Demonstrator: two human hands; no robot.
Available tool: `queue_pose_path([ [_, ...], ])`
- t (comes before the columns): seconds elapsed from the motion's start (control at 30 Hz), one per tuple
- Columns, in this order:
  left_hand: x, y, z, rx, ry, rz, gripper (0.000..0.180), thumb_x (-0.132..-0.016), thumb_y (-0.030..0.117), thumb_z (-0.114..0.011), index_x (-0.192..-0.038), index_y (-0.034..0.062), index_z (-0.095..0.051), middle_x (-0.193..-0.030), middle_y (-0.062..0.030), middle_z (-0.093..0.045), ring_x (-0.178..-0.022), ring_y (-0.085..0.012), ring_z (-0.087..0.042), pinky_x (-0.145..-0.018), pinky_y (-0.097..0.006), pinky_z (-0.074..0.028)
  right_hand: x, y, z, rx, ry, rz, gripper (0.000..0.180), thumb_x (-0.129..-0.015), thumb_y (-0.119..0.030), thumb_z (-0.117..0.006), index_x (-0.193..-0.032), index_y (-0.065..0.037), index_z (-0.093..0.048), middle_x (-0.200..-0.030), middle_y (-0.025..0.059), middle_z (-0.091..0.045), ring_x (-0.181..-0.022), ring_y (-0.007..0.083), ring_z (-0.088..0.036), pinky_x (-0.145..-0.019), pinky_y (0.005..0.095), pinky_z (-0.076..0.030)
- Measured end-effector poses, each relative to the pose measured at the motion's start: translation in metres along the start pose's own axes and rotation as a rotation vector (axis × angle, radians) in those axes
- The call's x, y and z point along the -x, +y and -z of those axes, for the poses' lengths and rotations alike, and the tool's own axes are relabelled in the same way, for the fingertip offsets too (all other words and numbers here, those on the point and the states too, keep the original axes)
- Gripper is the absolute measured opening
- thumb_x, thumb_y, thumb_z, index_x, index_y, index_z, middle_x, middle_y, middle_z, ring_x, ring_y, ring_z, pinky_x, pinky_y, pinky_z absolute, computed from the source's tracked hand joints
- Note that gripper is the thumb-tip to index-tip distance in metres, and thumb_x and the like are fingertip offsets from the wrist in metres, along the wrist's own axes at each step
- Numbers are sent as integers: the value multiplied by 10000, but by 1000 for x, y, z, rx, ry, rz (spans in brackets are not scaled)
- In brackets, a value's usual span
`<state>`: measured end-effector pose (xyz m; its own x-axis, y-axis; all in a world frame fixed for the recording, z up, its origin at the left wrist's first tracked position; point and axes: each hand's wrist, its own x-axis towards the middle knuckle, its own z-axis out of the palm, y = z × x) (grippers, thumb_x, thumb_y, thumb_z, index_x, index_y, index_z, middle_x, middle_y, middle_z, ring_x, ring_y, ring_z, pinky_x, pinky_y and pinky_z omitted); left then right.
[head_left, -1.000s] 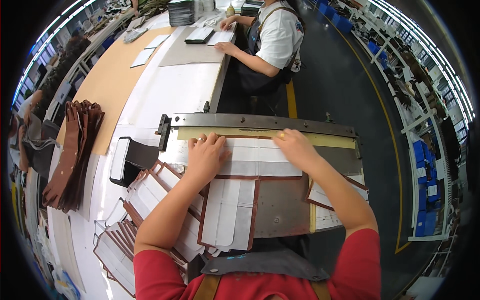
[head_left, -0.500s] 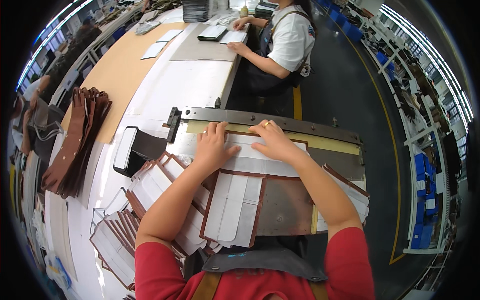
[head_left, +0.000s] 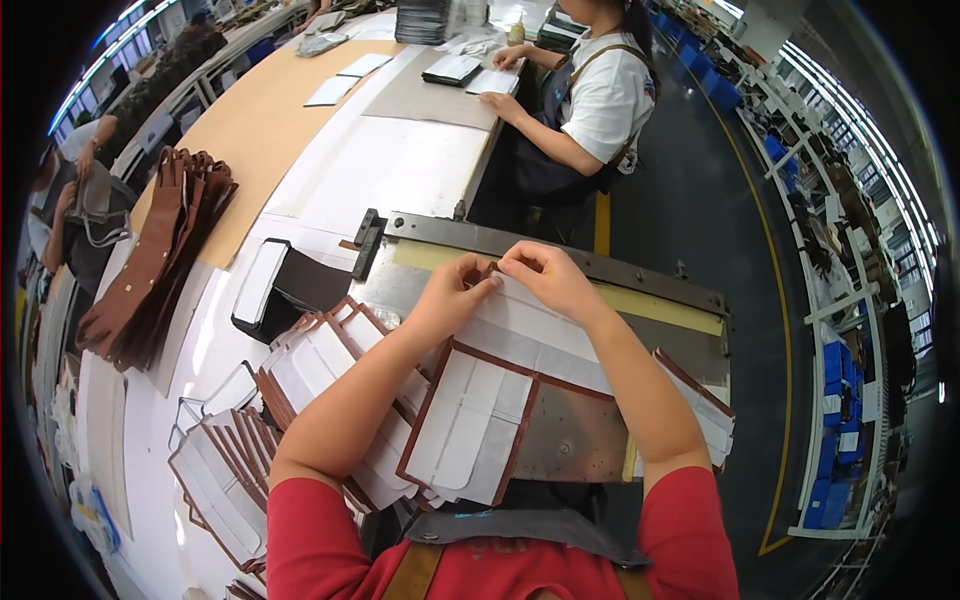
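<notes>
A white-lined panel with brown leather edging (head_left: 465,415) lies over the metal plate of a bench machine (head_left: 565,435). It reaches from under my hands down toward my apron. My left hand (head_left: 455,295) is closed, thumb and fingers pinching the panel's far edge. Beside it my right hand (head_left: 545,280) is closed on the same brown edge, the fingertips of both hands nearly touching. Just beyond them runs a dark metal bar (head_left: 620,270) with a yellow strip along its near side. The exact fold between my fingertips is too small to make out.
Stacked brown-edged white panels (head_left: 310,365) fan out at the left, and more panels (head_left: 700,410) lie at the right. A black-and-white piece (head_left: 262,285) stands near brown leather straps (head_left: 165,260). Across the table a co-worker (head_left: 600,100) handles white pieces.
Both hands have drawn together from spread positions on the panel and now pinch its far edge. The panel has turned slightly, and the whole view has shifted a little.
</notes>
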<state>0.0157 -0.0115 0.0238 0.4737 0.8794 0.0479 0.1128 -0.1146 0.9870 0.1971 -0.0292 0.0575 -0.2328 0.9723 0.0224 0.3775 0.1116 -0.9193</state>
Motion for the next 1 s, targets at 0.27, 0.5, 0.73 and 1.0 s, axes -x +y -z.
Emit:
queue_pose_path([
  [0.27, 4, 6, -1, 304, 13, 129, 70, -874, 113, -607, -867, 59, -563, -787, 36, -548, -721, -40, -473, -645, -188, -372, 9, -7, -12, 178, 180, 274, 104, -816, -98, -603, -779, -20, -545, -665, 41, -475, -578, 106, -440, -542, 259, -372],
  [0.5, -2, 1, 5, 358, 63, 137, 99, -870, 126, -617, -914, 55, -565, -851, 11, -578, -797, -64, -507, -732, -203, -390, 38, 10, 19, 229, 148, 96, 89, -802, -81, -595, -776, -18, -538, -661, 29, -473, -582, 87, -440, -540, 252, -374],
  [0.73, -7, 10, 9, -262, 439, -485, 477, -826, 179, -664, -1226, 6, -469, -1187, -129, -489, -1116, -243, -460, -988, -372, -335, 56, 5, 54, -267, 644, 93, 98, -894, -130, -566, -853, -41, -573, -741, -13, -546, -638, 42, -484, -576, 199, -407],
  [1.0, 17, 28, 7, -1008, 49, -302, 214, -817, 173, -594, -1024, 120, -592, -1137, -68, -560, -1087, -292, -484, -900, -442, -320, 115, -4, -11, -347, -149, -608, 366, -938, -324, -518, -776, -5, -593, -638, 96, -634, -495, 148, -613, -479, 227, -500],
])
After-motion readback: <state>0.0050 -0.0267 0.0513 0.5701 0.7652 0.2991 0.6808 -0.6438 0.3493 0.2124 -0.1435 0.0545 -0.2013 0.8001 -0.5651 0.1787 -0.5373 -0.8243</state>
